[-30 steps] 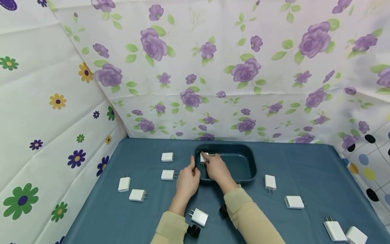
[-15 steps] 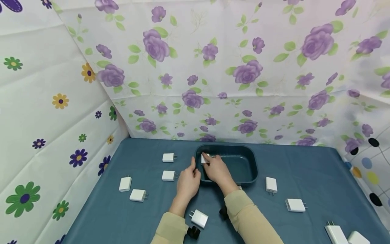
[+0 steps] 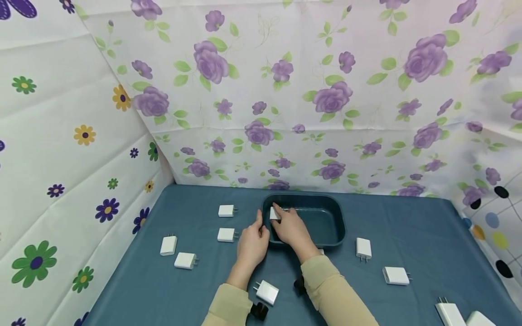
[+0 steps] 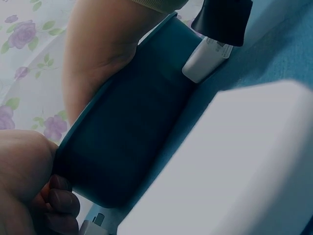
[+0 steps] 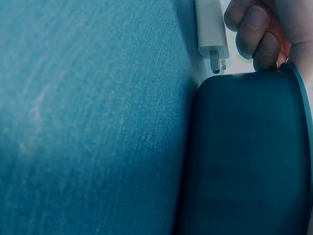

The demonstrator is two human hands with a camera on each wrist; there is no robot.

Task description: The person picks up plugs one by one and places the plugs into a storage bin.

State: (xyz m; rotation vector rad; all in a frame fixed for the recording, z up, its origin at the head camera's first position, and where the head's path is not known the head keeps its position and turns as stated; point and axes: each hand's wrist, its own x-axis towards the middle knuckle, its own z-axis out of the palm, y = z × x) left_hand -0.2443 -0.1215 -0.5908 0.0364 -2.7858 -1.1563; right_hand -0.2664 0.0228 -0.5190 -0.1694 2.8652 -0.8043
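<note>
A dark teal tray [image 3: 320, 222] stands at the back middle of the table. My left hand [image 3: 251, 244] grips its left rim, the lower fingers curled against the outside of the wall in the right wrist view. Inside the tray's left end, my right hand [image 3: 291, 225] holds a white charger plug [image 3: 274, 213], partly hidden by the fingers. In the left wrist view the left hand [image 4: 29, 186] is at the tray's corner, while the right forearm [image 4: 100, 49] reaches over the rim. The right hand's fingers are out of sight in the right wrist view.
White charger plugs lie around the tray: several at the left, including one [image 3: 226, 235] beside the left hand. Another [image 3: 267, 292] lies between the forearms, and one [image 3: 363, 248] right of the tray. More lie near the right edge. Floral sheets [image 3: 253, 90] stand behind the table.
The head view has shifted slightly. Both hands keep their places at the tray, and the charger plug in the right hand turns or shifts a little under the fingers.
</note>
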